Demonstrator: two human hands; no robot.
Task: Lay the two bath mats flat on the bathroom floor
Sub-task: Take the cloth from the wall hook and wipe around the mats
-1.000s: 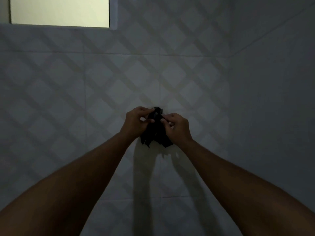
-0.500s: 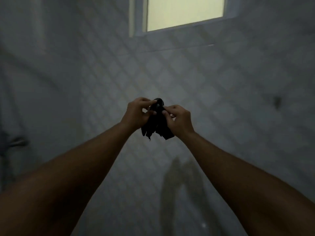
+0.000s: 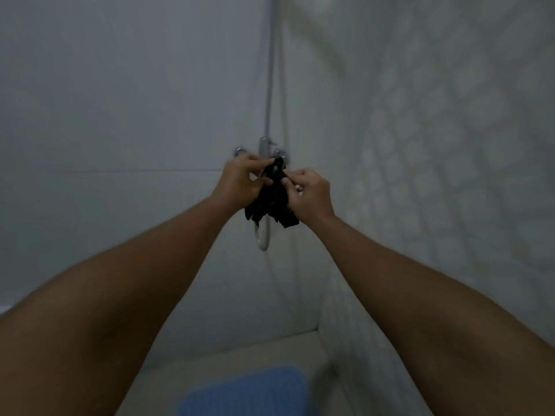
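Note:
A blue textured bath mat (image 3: pixel 249 391) lies flat on the pale floor at the bottom of the head view, between my forearms. Both arms reach out at chest height. My left hand (image 3: pixel 240 183) and my right hand (image 3: pixel 309 193) both pinch a small crumpled black cloth (image 3: pixel 274 199), which hangs in folds between them. The cloth is held in the air, well above the mat. No second mat is in view.
A chrome shower mixer (image 3: pixel 264 148) with a riser pipe and a hanging hose (image 3: pixel 264 238) sits in the wall corner right behind my hands. A plain wall (image 3: pixel 120 115) stands to the left, a diamond-patterned tiled wall (image 3: pixel 450 145) to the right. The room is dim.
The view has swung left and down, from the window wall to the shower corner, and the blue mat has come into sight. Both hands keep their hold on the black cloth.

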